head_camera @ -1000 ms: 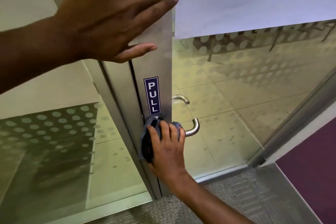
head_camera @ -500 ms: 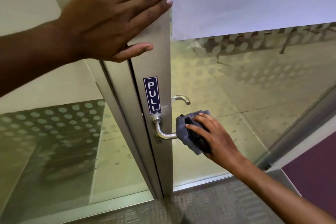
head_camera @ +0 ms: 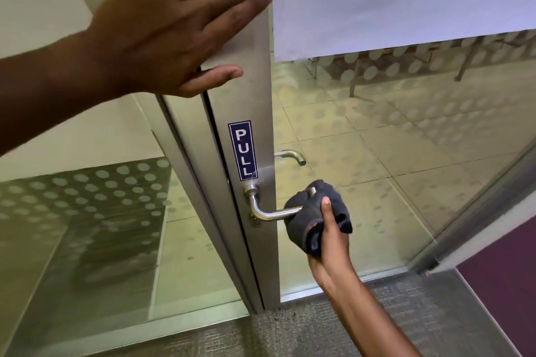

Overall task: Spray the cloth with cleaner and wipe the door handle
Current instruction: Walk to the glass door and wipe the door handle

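My dark cloth (head_camera: 314, 216) covers the outer end of the door handle (head_camera: 269, 213). My right hand (head_camera: 329, 236) has 4 fingers hidden behind the cloth. The top edge crops my left hand (head_camera: 179, 23) fingertips.

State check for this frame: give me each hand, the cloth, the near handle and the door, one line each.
Left hand: open, flat against the door frame.
Right hand: closed on the cloth.
Cloth: bunched, wrapped around the handle's free end.
Handle: level, base and bend bare.
Door: ajar, edge toward camera.
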`<control>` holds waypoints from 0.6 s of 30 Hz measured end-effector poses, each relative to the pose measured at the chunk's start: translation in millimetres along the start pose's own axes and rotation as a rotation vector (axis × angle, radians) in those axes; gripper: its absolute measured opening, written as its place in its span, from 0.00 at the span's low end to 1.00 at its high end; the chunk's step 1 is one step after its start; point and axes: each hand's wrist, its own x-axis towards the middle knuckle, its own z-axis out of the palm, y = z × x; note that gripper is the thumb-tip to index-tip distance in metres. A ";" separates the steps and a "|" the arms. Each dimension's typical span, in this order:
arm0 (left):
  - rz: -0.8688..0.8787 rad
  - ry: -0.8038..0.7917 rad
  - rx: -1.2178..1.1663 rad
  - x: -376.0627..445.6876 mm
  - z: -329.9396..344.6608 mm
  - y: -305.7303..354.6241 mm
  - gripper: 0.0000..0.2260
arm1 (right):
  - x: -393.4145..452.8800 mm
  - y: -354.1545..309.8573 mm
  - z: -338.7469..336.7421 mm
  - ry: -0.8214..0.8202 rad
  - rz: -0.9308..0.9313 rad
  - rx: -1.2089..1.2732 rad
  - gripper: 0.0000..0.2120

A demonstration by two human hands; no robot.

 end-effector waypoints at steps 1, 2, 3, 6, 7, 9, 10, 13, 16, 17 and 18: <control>-0.001 0.006 0.006 0.6 0.0 0.4 0.33 | -1.9 1.1 2.5 -0.034 0.087 0.118 0.20; -0.003 0.012 0.013 0.7 0.2 0.5 0.34 | -4.0 2.2 4.9 -0.059 0.160 0.213 0.21; -0.006 0.017 0.017 0.9 0.6 0.4 0.34 | -6.5 3.3 7.1 -0.076 0.214 0.295 0.22; -0.009 0.018 0.021 0.8 1.3 0.0 0.34 | -15.1 10.3 11.3 -0.091 0.289 0.454 0.23; -0.010 0.018 0.021 0.8 1.7 -0.1 0.34 | -19.4 14.8 13.2 -0.087 0.303 0.483 0.23; -0.009 0.026 0.023 0.7 2.1 0.2 0.34 | -31.1 24.9 18.6 -0.059 0.341 0.503 0.23; -0.010 0.032 0.026 0.5 2.1 0.2 0.34 | -38.1 30.6 22.5 -0.047 0.363 0.498 0.23; -0.008 0.037 0.036 0.3 2.2 -0.1 0.34 | -61.4 46.0 41.2 -0.115 0.473 0.549 0.18; -0.001 0.023 0.047 0.3 3.0 -0.3 0.34 | -75.8 56.0 61.3 -0.175 0.559 0.637 0.20; 0.000 0.018 0.047 0.1 3.4 -0.2 0.34 | -77.0 57.8 65.6 -0.174 0.568 0.653 0.22; -0.001 0.015 0.046 -0.3 3.4 -0.2 0.34 | -76.6 59.3 68.5 -0.179 0.577 0.664 0.24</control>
